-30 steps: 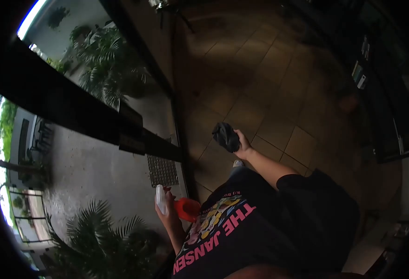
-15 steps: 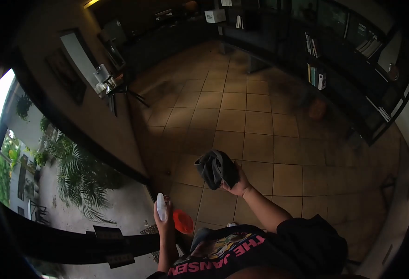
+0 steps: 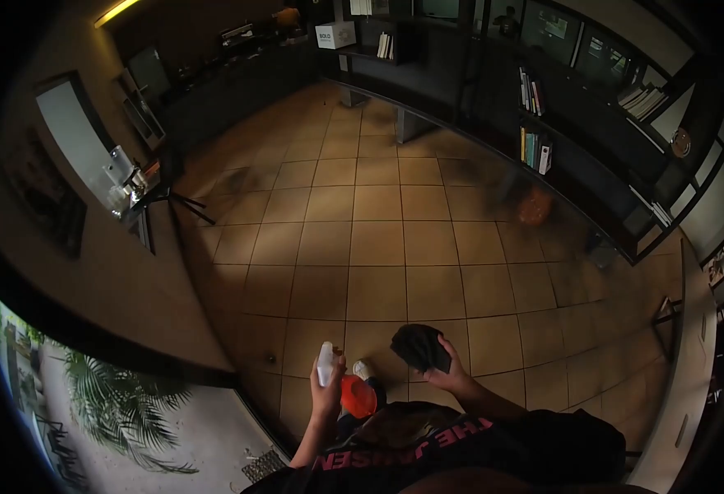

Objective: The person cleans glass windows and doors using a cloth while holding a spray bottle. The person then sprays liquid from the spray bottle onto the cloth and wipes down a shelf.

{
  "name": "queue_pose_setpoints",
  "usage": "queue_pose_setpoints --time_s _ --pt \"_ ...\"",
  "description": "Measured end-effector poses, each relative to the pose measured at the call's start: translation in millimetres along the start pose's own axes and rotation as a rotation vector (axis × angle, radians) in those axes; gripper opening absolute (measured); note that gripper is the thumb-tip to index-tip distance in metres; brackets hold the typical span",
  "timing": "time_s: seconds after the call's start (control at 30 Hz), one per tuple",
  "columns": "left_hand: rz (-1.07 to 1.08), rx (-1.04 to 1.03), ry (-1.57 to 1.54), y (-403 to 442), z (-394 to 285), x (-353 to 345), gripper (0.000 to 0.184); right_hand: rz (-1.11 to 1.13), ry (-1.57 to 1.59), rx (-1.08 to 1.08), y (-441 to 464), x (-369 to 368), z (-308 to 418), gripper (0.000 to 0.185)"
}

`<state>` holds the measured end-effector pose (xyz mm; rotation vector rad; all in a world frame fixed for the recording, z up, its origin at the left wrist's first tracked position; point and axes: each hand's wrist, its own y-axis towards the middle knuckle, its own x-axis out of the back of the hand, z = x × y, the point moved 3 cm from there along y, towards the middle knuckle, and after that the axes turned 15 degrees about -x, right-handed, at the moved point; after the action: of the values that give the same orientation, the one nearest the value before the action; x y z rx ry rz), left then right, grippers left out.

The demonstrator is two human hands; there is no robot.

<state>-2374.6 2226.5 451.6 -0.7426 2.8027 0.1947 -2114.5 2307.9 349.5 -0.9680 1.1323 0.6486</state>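
Dark grey cloth (image 3: 416,346) is sitting folded in the right hand (image 3: 451,375), which I am viewing remotely through the head camera. The fingers are curling around the cloth's near right edge, and its far side is reaching out over the tan tiled floor (image 3: 378,290). To the left, the left hand (image 3: 325,397) is gripping a red bottle (image 3: 359,397): its white top (image 3: 325,364) is standing up beside the curled fingers, and its red body is showing next to the wrist. I cannot tell how far around it the fingers are wrapping. A white shoe (image 3: 363,368) is peeking out between the hands. Beyond, I am seeing dark shelving (image 3: 469,136) carrying books (image 3: 531,92); at lower left, a leafy plant (image 3: 115,395) is spreading over grey paving (image 3: 205,420).
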Motion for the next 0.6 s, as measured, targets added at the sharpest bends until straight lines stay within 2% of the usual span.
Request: queue_pose_setpoints --time_s 0.07,0.13,0.2,0.27,0.33,0.37,0.43,0.47,0.53,0.57,0.6 --pt "0.061 -0.015 -0.034 66 -5 -16 0.029 -0.167 -0.017 0.153 33 -31 53 0.053" --pt "0.156 -0.016 -0.072 132 -13 -29 0.029 -0.243 -0.015 0.269 66 -66 105 0.047" --pt "0.222 -0.029 -0.114 198 -18 -38 0.029 -0.261 -0.185 0.402 96 -97 157 0.047" --pt "0.291 -0.028 -0.117 237 -18 -51 0.030 -0.351 -0.132 0.465 106 -131 190 0.047" --pt "0.348 -0.122 -0.024 285 -14 -60 0.030 -0.370 -0.705 0.713 128 -114 235 0.049" --pt "0.371 -0.100 0.002 302 -18 -65 0.030 -0.382 -0.664 0.719 134 -125 243 0.049" --pt "0.437 -0.153 -0.036 330 -27 -84 0.028 -0.583 -0.798 0.751 133 -155 265 0.050" --pt "0.465 -0.172 -0.058 342 -24 -91 0.027 -0.606 -0.762 0.741 140 -145 279 0.050" --pt "0.474 -0.118 -0.014 356 0 -99 0.028 -0.833 -0.811 0.809 139 -119 298 0.055" --pt "0.472 -0.100 0.012 374 16 -101 0.030 -0.851 -0.776 0.789 152 -109 312 0.055" --pt "0.473 -0.084 0.039 390 28 -104 0.031 -0.845 -0.558 0.773 163 -102 325 0.054"
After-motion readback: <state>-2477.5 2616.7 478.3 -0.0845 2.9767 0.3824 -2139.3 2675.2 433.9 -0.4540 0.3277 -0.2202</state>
